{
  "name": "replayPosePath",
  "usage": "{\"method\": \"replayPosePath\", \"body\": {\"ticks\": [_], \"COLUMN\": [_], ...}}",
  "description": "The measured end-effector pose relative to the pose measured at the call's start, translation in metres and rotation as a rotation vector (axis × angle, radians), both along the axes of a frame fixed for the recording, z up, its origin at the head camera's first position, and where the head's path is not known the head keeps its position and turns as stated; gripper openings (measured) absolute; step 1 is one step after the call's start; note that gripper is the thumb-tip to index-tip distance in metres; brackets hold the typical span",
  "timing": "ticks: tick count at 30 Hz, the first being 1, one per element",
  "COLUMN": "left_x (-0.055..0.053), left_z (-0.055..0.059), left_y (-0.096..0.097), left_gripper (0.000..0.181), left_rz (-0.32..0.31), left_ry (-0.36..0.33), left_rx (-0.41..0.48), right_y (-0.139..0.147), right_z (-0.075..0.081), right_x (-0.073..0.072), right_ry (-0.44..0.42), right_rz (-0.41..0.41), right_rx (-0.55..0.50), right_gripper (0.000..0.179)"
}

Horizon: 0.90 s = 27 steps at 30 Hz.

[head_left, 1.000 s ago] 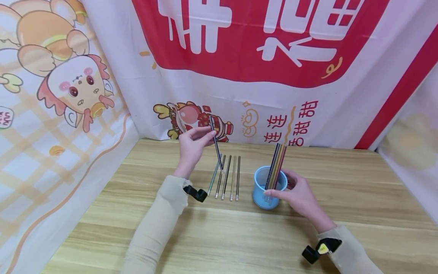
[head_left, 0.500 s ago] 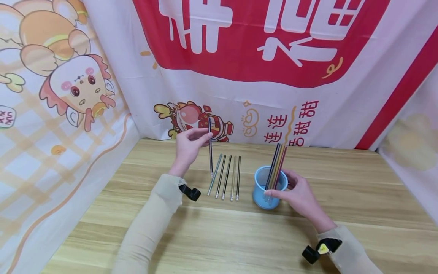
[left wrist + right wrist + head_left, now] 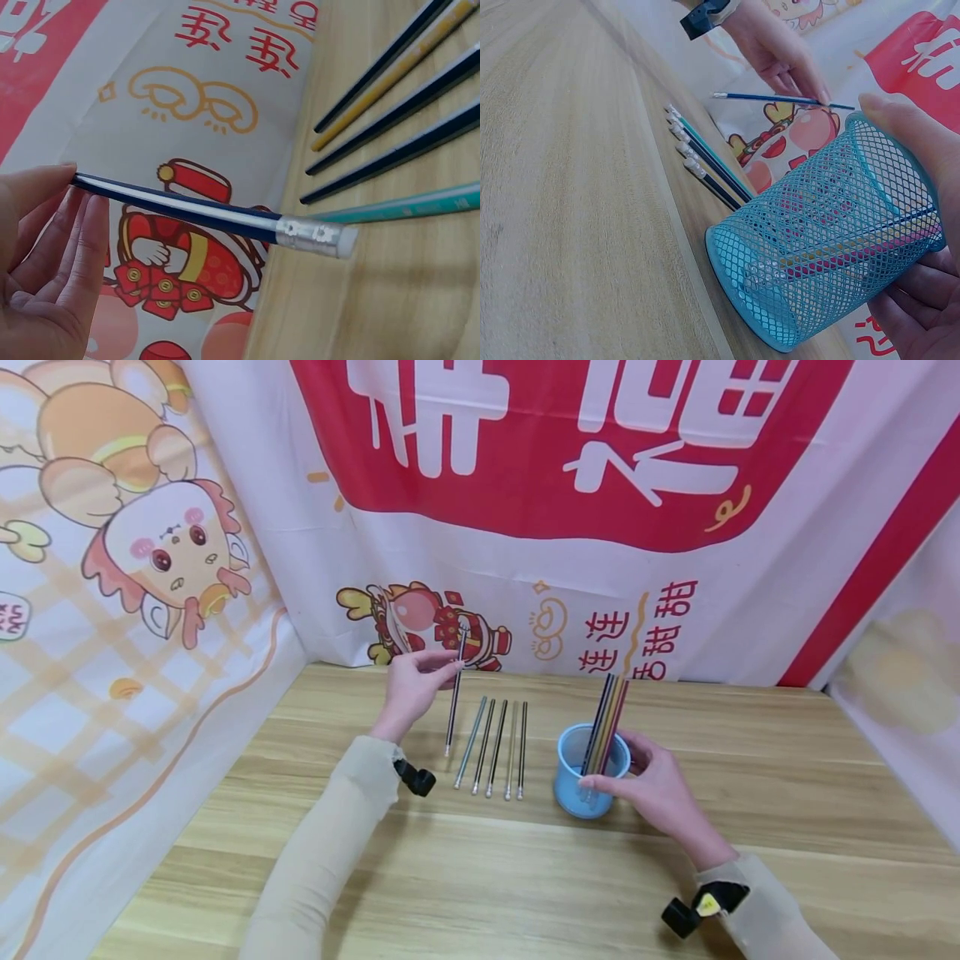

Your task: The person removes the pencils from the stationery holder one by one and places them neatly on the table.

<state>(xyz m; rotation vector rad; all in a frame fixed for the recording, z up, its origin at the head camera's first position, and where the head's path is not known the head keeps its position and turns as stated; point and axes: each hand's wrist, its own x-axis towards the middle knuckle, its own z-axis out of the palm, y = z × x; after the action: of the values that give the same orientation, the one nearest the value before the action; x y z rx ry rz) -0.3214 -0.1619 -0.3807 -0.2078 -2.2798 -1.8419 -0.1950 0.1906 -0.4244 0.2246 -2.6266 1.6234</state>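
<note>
My left hand [image 3: 415,692] pinches a dark blue pencil [image 3: 187,209] between thumb and fingertips. The pencil's white eraser end points down, just left of a row of several pencils [image 3: 491,752] lying side by side on the table. The leftmost in that row is a teal pencil [image 3: 420,206]; the others are dark, with one yellow pencil [image 3: 390,79] among them. My right hand [image 3: 660,785] grips a blue mesh pen holder [image 3: 810,225], thumb on its near rim and fingers behind. Several pencils [image 3: 605,722] stand in the holder, leaning right, eraser ends down.
Under everything is a wood-grain table [image 3: 480,885]. A printed white and red cloth [image 3: 525,560] hangs along its back edge, and another patterned cloth [image 3: 135,568] borders the left side. The pen holder stands right of the pencil row.
My left hand has moved left and slightly down with the blue pencil, whose lower end has swung from over the row to its left side. The right hand and pen holder have stayed put.
</note>
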Motion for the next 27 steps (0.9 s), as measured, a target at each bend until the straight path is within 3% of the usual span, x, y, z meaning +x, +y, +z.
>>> {"method": "replayPosePath", "body": {"ticks": [13, 27], "left_x": [-0.008, -0.014], "left_z": [-0.025, -0.053], "left_y": [0.003, 0.001], "left_gripper": [0.022, 0.022], "left_rz": [-0.03, -0.01], "left_ry": [-0.08, -0.234], "left_rx": [-0.204, -0.201], "right_y": [-0.001, 0.001], "right_z": [0.0, -0.002], "right_x": [-0.001, -0.001], "right_ry": [0.003, 0.001], "right_rz": [-0.001, 0.004], "right_rx": [0.008, 0.007], "right_gripper": [0.085, 0.082]}}
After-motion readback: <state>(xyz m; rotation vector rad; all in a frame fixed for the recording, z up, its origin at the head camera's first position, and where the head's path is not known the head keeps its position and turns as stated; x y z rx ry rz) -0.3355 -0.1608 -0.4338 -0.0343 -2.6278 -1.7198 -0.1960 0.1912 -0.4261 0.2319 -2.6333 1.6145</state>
